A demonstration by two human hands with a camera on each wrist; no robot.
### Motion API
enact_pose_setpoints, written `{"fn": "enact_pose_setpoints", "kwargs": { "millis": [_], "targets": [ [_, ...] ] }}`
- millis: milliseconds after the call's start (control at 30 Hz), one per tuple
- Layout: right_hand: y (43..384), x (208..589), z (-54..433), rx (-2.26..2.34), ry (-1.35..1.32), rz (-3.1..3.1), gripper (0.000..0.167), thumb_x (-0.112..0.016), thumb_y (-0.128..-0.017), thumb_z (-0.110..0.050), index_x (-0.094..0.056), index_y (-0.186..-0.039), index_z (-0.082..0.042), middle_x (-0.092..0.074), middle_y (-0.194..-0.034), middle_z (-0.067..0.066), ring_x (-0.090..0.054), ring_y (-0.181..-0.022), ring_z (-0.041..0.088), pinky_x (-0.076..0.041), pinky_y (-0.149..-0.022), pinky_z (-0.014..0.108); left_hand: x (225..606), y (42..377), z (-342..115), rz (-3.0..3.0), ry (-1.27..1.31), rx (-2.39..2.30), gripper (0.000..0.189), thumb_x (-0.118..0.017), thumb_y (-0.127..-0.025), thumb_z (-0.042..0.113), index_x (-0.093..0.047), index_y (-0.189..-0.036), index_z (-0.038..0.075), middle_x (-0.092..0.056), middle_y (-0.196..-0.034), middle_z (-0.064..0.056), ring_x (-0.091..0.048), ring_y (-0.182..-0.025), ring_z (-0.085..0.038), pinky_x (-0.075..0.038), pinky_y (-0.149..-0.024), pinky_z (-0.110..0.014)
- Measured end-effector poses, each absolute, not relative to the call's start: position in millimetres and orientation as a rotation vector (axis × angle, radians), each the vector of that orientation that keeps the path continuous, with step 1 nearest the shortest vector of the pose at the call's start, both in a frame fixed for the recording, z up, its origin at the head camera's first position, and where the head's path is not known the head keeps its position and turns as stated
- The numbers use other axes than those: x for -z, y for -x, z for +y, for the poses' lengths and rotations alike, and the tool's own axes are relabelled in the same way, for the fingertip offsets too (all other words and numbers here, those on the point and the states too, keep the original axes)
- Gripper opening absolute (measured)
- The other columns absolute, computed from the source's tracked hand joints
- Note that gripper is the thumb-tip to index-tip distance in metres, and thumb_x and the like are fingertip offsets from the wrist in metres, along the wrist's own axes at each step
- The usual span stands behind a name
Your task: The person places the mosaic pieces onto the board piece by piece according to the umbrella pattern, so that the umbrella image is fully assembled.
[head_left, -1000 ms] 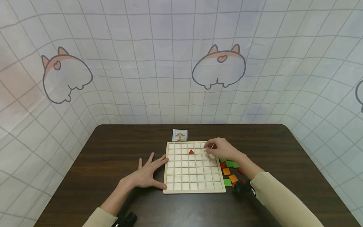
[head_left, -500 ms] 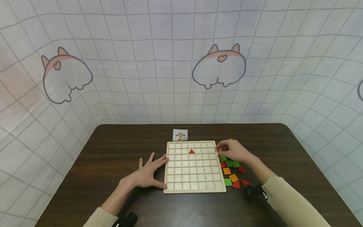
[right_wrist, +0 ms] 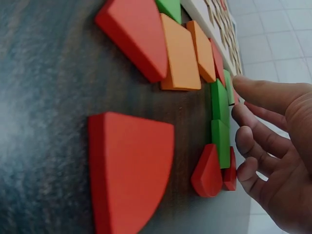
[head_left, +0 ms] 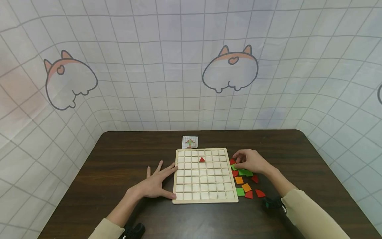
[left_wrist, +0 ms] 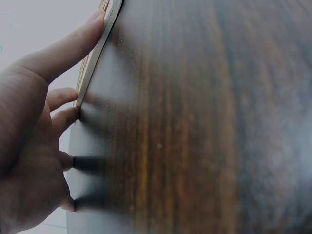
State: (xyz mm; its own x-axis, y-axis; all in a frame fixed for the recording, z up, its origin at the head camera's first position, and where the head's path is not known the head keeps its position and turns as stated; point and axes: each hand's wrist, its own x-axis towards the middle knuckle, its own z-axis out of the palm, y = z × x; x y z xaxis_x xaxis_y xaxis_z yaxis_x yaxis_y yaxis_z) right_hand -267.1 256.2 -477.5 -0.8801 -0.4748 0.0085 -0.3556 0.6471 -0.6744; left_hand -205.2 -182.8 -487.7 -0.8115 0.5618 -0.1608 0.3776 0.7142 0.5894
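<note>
A wooden grid board (head_left: 206,201) lies on the dark table, with one red triangle tile (head_left: 202,159) in its second row. My left hand (head_left: 156,182) is spread out at the board's left edge, thumb (left_wrist: 78,46) and fingertips touching the rim. Beyond the board's right edge, my right hand (head_left: 250,161) reaches over loose tiles. Its relaxed, bent fingers and its thumb are apart around a red tile (head_left: 232,161), and the thumb tip overlaps a green tile (head_left: 233,167). In the right wrist view, green tiles (right_wrist: 220,102) lie by those fingertips.
A small card (head_left: 189,142) with a printed coloured pattern lies behind the board. Orange tiles (head_left: 246,187), another green tile (head_left: 240,192) and rounded red tiles (head_left: 260,193) are scattered right of the board. A pale grid-patterned curtain (head_left: 179,66) surrounds the table (head_left: 119,149).
My right hand has moved from over the board's upper right squares out to the right, over the loose tiles. The left hand stays at the left rim.
</note>
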Motion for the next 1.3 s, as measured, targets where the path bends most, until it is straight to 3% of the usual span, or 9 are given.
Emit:
{"fn": "enact_pose_setpoints", "kwargs": {
  "millis": [433, 633, 1300],
  "targets": [
    [271, 482, 247, 1.021, 0.712, 2.748, 0.024, -0.070, -0.099, -0.012, -0.072, -0.119, 0.000, -0.064, -0.083, -0.001, -0.054, -0.066, 0.013, -0.045, -0.058, 0.030, 487, 205, -184, 2.592, -0.734, -0.782, 0.104, -0.084, -0.081, 0.055, -0.031, -0.164, 0.021, -0.015, -0.171, -0.003, 0.013, -0.153, -0.043, 0.017, -0.104, -0.079],
    [273, 481, 245, 0.976, 0.712, 2.769, 0.018, -0.069, -0.098, -0.009, -0.074, -0.113, 0.001, -0.063, -0.079, -0.001, -0.052, -0.061, 0.013, -0.044, -0.056, 0.029, 488, 205, -184, 2.585, -0.745, -0.781, 0.104, -0.083, -0.082, 0.057, -0.030, -0.164, 0.022, -0.014, -0.171, -0.003, 0.013, -0.153, -0.043, 0.017, -0.104, -0.079],
    [281, 480, 255, 0.923, 0.666, 2.792, 0.022, -0.072, -0.095, -0.004, -0.073, -0.116, 0.002, -0.063, -0.087, -0.001, -0.055, -0.071, 0.014, -0.046, -0.063, 0.032, 488, 205, -185, 2.590, -0.744, -0.773, 0.104, -0.082, -0.082, 0.057, -0.030, -0.164, 0.022, -0.015, -0.171, -0.003, 0.013, -0.153, -0.043, 0.017, -0.104, -0.079]
  ]
}}
